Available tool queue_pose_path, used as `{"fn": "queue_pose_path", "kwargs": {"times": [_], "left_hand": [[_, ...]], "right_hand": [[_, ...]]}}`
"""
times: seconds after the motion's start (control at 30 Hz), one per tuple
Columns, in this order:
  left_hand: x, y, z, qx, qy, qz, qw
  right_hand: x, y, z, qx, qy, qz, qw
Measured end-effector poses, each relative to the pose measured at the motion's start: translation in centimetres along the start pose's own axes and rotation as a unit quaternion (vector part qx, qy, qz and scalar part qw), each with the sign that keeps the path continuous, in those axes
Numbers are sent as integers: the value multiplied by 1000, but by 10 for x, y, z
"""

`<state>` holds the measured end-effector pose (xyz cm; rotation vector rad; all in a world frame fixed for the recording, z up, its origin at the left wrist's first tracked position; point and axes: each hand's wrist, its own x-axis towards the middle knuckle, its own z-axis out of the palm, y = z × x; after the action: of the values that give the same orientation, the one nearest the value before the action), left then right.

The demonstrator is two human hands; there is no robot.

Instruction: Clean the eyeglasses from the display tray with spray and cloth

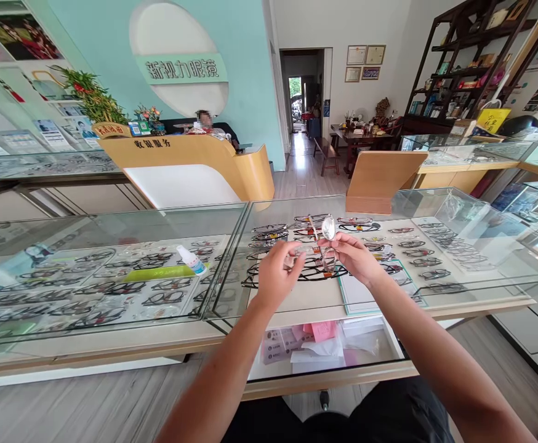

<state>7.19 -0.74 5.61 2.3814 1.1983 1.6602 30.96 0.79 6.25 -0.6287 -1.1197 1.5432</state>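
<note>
Over the glass counter, my right hand [354,255] grips a pair of eyeglasses [329,228], with the thumb and fingers closed on the frame. The glasses are turned on end, one round lens above the fingers and the rest below. Just to the left, my left hand [278,274] is curled with thumb and fingertips towards each other. Something pale and clear shows between them, too small to make out. Beneath both hands, rows of eyeglasses [317,271] lie inside the glass display case [297,301].
On the left case top stands a white dropper-shaped bottle [191,261]. A wooden board stand [384,175] is at the counter's back. Below me an open drawer holds papers [324,344]. Behind the yellow reception desk [172,160] sits a person [225,132].
</note>
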Motion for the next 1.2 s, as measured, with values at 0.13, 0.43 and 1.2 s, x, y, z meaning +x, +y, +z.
{"fn": "queue_pose_path", "kwargs": {"times": [0.13,0.43,1.2], "left_hand": [[-8,8,13,-16,-105,41,994],[-10,5,16,-3,-114,40,993],[16,-47,-1,-277,300,-318,856]], "right_hand": [[-4,0,5,12,-40,-4,999],[-8,1,11,28,-83,-3,996],[-10,-22,-14,55,-7,-92,994]]}}
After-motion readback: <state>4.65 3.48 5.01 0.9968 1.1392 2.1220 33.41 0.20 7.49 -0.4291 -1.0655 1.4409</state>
